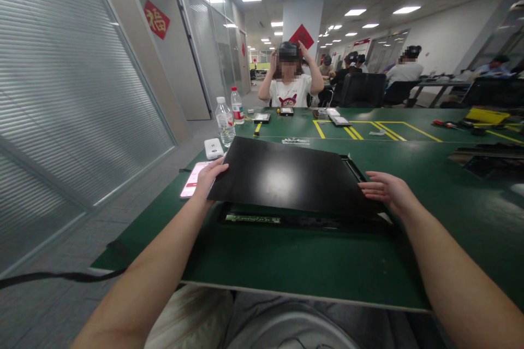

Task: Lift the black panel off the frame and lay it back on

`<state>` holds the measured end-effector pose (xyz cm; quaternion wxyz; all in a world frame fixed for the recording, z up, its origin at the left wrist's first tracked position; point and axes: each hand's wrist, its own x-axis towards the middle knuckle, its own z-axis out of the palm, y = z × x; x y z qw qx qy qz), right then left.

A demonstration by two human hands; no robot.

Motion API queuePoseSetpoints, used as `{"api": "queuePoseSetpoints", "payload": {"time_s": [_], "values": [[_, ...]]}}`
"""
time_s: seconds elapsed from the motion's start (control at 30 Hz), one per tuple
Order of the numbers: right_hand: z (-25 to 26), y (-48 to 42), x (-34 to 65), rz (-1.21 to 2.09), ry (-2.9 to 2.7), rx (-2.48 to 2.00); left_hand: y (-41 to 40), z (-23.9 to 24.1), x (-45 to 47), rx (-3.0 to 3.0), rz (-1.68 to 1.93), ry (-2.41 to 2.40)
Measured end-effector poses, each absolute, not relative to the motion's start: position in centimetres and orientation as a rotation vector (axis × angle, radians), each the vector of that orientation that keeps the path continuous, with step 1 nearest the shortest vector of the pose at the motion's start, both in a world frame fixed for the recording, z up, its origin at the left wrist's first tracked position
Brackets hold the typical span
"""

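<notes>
A thin, glossy black screen panel (286,177) is tilted over the table, its left side raised. My left hand (208,177) grips its left edge, thumb on top and the other fingers mostly hidden beneath. At the right edge is my right hand (387,190), open, with fingers stretched out; whether they touch the panel I cannot tell. Beneath the panel lies a shallow black frame (305,224), largely covered. A green circuit board strip (251,219) shows along its near side, and its far right corner sticks out past the panel.
A phone (192,181), a white device (213,148) and two bottles (226,122) stand left on the green table (311,270). Small drives (339,120) and yellow tape (356,133) lie farther back. Tools (448,125) are at right. A person (290,87) sits opposite, both hands at their headset.
</notes>
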<state>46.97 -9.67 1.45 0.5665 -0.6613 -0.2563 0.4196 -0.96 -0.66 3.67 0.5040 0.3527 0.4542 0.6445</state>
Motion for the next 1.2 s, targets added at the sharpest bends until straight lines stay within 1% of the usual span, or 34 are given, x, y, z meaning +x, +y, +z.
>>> {"api": "queuePoseSetpoints", "payload": {"time_s": [0.27,0.47,0.6,0.9,1.2], "values": [[1.5,-9.8,46.0,1.079,-0.690,-1.518,0.0,4.2,-2.4,0.786,1.526,0.970],[1.7,-9.9,46.4,0.947,-0.608,-1.565,-0.1,2.9,-1.1,0.864,1.541,1.036],[1.7,-9.8,46.5,0.839,-0.607,-1.598,-0.4,2.4,-0.5,0.892,1.485,1.051],[1.6,-9.7,46.6,0.723,-0.672,-1.688,-0.7,2.7,-0.4,0.949,1.248,1.239],[0.8,-9.3,47.5,0.687,-0.708,-1.712,-0.7,2.9,-0.5,0.942,1.218,1.197]]}}
